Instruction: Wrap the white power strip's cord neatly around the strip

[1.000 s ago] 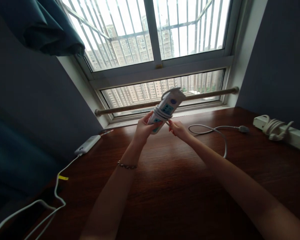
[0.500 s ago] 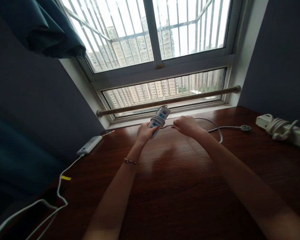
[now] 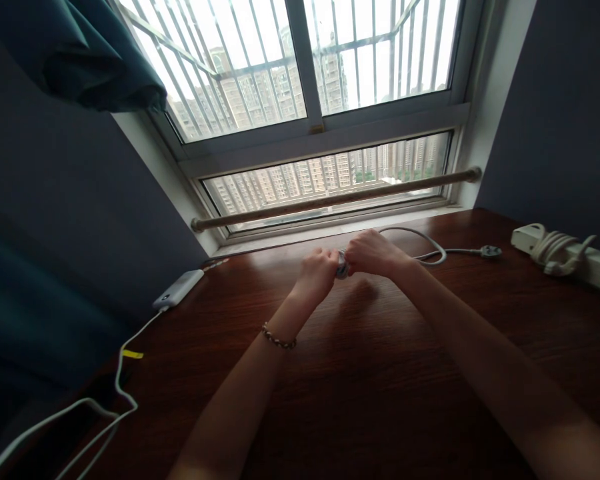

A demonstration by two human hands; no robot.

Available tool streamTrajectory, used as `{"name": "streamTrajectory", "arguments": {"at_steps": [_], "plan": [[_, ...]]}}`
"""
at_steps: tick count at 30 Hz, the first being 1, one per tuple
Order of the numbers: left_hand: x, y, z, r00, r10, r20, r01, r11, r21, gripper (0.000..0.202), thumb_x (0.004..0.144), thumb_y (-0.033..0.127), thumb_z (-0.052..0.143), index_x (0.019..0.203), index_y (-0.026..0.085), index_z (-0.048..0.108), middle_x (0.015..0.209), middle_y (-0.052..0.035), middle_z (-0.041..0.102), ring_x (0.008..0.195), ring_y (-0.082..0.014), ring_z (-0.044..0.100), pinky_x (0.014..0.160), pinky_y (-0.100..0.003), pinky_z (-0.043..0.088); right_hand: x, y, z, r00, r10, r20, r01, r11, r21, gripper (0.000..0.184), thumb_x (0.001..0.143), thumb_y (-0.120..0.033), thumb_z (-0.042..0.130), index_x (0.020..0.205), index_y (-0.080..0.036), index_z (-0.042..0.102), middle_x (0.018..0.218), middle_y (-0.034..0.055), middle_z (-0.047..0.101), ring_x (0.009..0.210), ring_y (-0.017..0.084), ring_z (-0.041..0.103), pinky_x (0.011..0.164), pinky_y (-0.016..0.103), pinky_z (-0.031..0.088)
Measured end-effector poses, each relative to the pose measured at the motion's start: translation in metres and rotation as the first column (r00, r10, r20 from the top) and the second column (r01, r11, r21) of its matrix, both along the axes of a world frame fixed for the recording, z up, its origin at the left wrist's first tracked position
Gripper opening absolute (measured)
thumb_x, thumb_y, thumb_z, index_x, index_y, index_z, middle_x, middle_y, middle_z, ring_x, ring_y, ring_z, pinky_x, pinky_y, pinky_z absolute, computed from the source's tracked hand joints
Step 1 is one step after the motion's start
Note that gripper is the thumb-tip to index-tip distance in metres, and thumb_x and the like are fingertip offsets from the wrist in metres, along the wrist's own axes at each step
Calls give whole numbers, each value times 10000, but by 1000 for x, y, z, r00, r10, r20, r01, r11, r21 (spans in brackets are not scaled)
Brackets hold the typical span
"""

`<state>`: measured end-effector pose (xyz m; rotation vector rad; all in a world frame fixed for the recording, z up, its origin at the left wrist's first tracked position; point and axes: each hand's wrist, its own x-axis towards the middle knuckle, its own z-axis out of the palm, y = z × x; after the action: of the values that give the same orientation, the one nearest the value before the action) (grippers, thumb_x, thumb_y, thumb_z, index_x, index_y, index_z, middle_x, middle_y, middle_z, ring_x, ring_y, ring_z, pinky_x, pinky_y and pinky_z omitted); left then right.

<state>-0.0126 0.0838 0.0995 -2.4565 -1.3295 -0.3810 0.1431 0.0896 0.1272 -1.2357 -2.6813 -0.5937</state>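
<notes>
Grip of both hands clenched at a power strip (image 3: 342,265)

Near the table's (image 3: 360,373) far edge, the strip is steadied by the left hand (image 3: 321,272), while its cord (image 3: 406,229) seems pinched by the right hand (image 3: 373,252), presumably for tension. Most of the strip is masked by fists. The plug (image 3: 491,251) is laid by the far right corner, near a wrapped power bar (image 3: 596,268); a white box (image 3: 180,289) is set near the far left corner.
</notes>
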Motion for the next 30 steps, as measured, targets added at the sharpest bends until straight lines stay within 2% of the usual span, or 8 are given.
{"name": "streamTrajectory", "arguments": {"at_steps": [4, 7, 12, 16, 20, 25, 30], "plan": [[0, -2, 6, 994, -94, -58, 94, 996, 7, 153, 799, 136, 451, 842, 153, 597, 846, -96, 612, 885, -251, 503, 745, -378, 341, -4, -2, -2, 1000, 15, -6, -16, 999, -35, 265, 665, -407, 706, 741, -155, 671, 712, 94, 657, 702, 245, 613, 542, 264, 317], [-4, -1, 8, 995, -90, -37, 90, 996, 9, 123, 767, 170, 510, 850, 172, 601, 850, -85, 616, 899, -270, 500, 763, -395, 329, -3, -5, 1, 999, 0, -33, -1, 999, -40, 302, 682, -432, 682, 773, -145, 662, 714, 104, 651, 696, 245, 609, 543, 263, 311], [-14, 10, 1, 996, 38, 79, -33, 998, -59, 357, 769, 424, 519, 1017, 174, 575, 880, -112, 628, 799, -274, 556, 599, -315, 344, -3, -14, 14, 996, -9, -88, 5, 999, -40, 228, 744, -360, 628, 835, -151, 624, 718, 93, 635, 677, 226, 590, 524, 250, 257], [-15, 18, -4, 989, 80, 127, -54, 979, -198, 479, 746, 608, 449, 854, 181, 639, 746, -96, 647, 642, -240, 576, 504, -276, 300, -2, -20, 22, 992, 13, -124, -23, 996, -84, 151, 763, -301, 606, 847, -177, 604, 659, 37, 598, 559, 140, 511, 489, 232, 198], [-15, 10, 3, 990, -19, 143, 56, 963, -265, 358, 725, 538, 528, 854, 230, 657, 751, -42, 656, 659, -213, 573, 529, -264, 308, 3, -18, 24, 979, -12, -203, -13, 992, -125, 197, 709, -329, 669, 781, -167, 584, 581, 8, 526, 493, 100, 400, 469, 231, 163], [-15, -4, 19, 941, -330, 71, 337, 928, -158, 154, 747, 318, 578, 877, 274, 648, 826, -6, 645, 761, -196, 534, 710, -300, 308, 11, -12, 22, 973, 2, -232, -32, 992, -124, 309, 631, -425, 713, 701, -170, 553, 556, -18, 494, 473, 81, 353, 468, 231, 166], [-19, -6, 30, 893, -450, -5, 448, 890, -80, 228, 767, 301, 584, 993, 306, 620, 768, 5, 621, 780, -187, 485, 798, -330, 270, 19, -5, 18, 952, 13, -307, -67, 984, -166, 419, 596, -565, 678, 648, -173, 541, 522, -30, 476, 470, 86, 358, 466, 227, 179]]}}
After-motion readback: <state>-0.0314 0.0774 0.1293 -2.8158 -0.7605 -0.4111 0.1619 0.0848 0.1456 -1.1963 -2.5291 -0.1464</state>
